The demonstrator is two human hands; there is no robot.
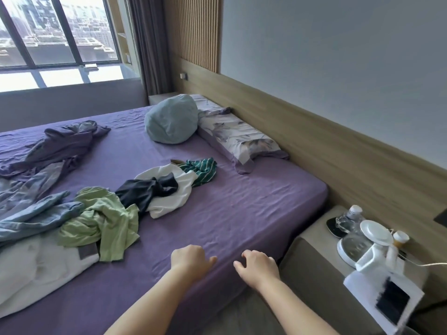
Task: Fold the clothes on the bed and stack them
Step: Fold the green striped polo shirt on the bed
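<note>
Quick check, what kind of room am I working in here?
Most likely a bedroom, perhaps in a high-rise flat or hotel: a bed with pillows, a bedside table holding a kettle, city buildings outside the window.

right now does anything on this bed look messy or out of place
Yes. The clothes lie unfolded in a tangled heap: a crumpled light green shirt overlaps a dark navy garment and a white shirt. A round pale blue pillow sits askew, off the floral pillow. Nothing looks spilled or damaged.

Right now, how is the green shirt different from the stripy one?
The green shirt is plain light green; the stripy one is dark green with white stripes. The green shirt lies nearer the hands, the stripy one nearer the pillows. Both lie crumpled and unfolded on the purple bed.
</note>
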